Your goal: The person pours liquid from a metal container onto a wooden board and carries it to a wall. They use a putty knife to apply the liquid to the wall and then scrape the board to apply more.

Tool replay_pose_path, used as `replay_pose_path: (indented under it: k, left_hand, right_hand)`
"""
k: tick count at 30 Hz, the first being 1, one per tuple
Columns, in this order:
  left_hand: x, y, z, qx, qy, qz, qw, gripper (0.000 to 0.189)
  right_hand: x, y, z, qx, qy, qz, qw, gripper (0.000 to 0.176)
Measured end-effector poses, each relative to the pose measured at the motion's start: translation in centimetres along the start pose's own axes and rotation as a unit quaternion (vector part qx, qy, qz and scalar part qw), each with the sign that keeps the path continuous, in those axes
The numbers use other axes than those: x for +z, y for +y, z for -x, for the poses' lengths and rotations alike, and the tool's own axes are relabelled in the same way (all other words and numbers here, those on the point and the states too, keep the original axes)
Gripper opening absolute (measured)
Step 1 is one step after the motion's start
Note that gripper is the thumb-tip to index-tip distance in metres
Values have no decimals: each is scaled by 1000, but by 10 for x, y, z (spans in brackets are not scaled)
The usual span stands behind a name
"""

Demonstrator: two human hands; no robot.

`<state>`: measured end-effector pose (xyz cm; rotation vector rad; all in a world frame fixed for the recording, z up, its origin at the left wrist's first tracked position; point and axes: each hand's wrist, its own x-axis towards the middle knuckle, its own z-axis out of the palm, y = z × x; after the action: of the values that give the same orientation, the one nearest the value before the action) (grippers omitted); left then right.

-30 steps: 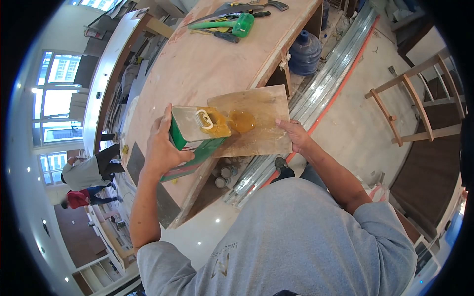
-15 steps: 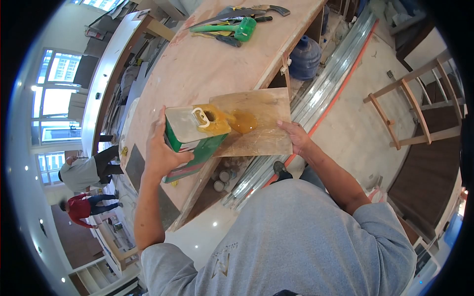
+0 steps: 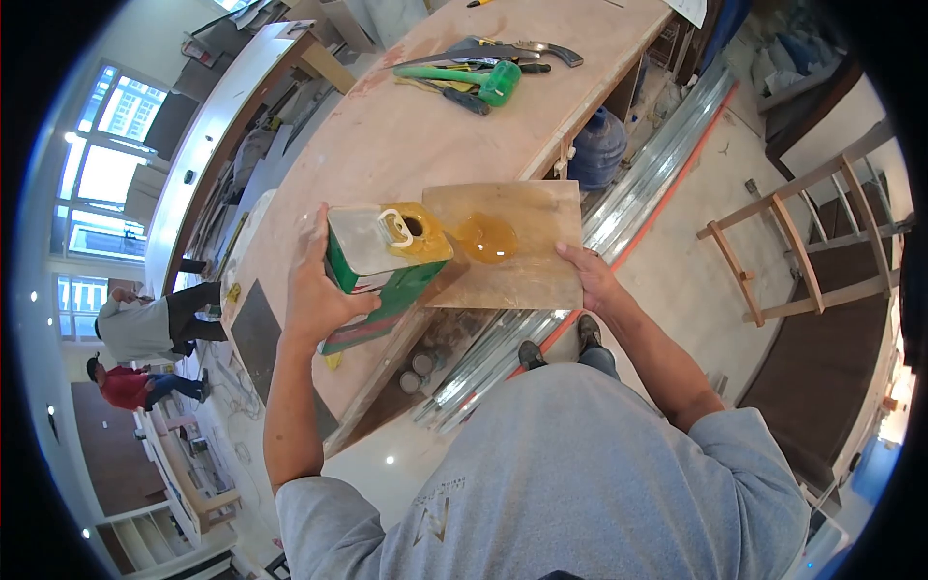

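Note:
My left hand [image 3: 324, 295] grips a green rectangular metal can [image 3: 391, 290] by its side, fingers and thumb around it. The can's top is smeared with amber residue around an open spout, beside a white plastic handle [image 3: 394, 228]. My right hand [image 3: 588, 278] pinches the right edge of a thin wooden board [image 3: 541, 208], thumb on top. A puddle of amber glue-like liquid [image 3: 491, 239] lies on the board, just right of the can's spout. No stream shows between spout and puddle.
A large wooden workbench [image 3: 367, 145] carries a green mallet [image 3: 498, 85], a handsaw [image 3: 556, 53] and other hand tools. A blue water jug [image 3: 597, 150] and long metal profiles [image 3: 667, 159] are below. A wooden frame [image 3: 802, 242] stands right. Two people [image 3: 145, 324] are at far left.
The can has tipped back a little, and the amber stream from its spout to the board has broken off. My view has shifted slightly; both hands keep their holds.

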<state>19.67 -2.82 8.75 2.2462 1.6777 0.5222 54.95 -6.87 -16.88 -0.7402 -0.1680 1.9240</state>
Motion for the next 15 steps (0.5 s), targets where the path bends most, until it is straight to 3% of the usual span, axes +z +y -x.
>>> replay_pose_path:
  k: [5, 15]
  left_hand:
    - [0, -4, -2, 18, -23, 17, 999, 129]
    - [5, 9, -11, -11, -114, -77, 990, 132]
  right_hand:
    - [4, -6, 6, 1, 28, 21, 999, 45]
    - [-2, -8, 15, -12, 42, 4, 999, 49]
